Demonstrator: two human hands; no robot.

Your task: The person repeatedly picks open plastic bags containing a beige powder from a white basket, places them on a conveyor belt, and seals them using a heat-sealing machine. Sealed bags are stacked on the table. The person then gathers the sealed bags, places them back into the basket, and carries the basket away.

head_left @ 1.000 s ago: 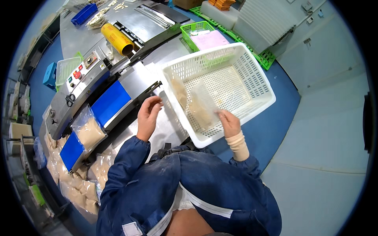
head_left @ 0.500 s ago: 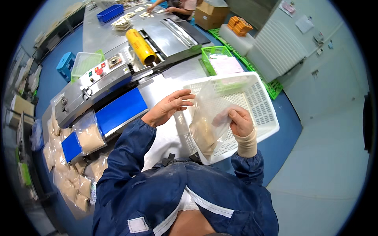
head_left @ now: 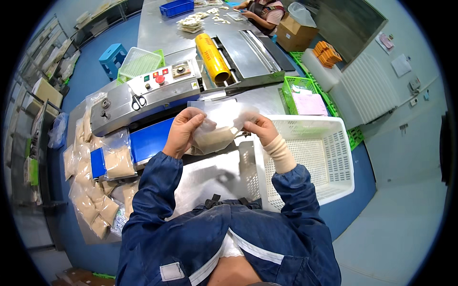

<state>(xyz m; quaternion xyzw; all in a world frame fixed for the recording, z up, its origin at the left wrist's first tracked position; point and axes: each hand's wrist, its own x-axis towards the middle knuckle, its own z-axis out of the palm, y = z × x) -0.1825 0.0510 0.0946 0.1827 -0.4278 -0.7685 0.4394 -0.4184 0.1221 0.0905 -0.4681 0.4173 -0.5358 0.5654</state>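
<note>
A clear plastic bag point(head_left: 213, 138) with beige contents at its bottom hangs between my two hands, above the near edge of the metal machine. My left hand point(head_left: 183, 129) pinches its left side, thumb on top. At the bag's upper right corner, my right hand point(head_left: 261, 127) grips the plastic between thumb and fingers. The blue conveyor belt point(head_left: 151, 138) of the sealing machine point(head_left: 143, 97) runs just beyond and left of my left hand. One filled bag point(head_left: 119, 161) lies on the belt's left end.
A white perforated basket point(head_left: 350, 162) stands at my right. Many filled bags point(head_left: 95, 202) are heaped at the left. Scissors point(head_left: 139, 102) lie on the machine, and a yellow film roll point(head_left: 211, 57) sits beyond. Another person point(head_left: 265, 14) works at the far table.
The bag has moved left, out from over the white basket to the front of the machine. My left hand, open before, now grips it too. The view has shifted left.
</note>
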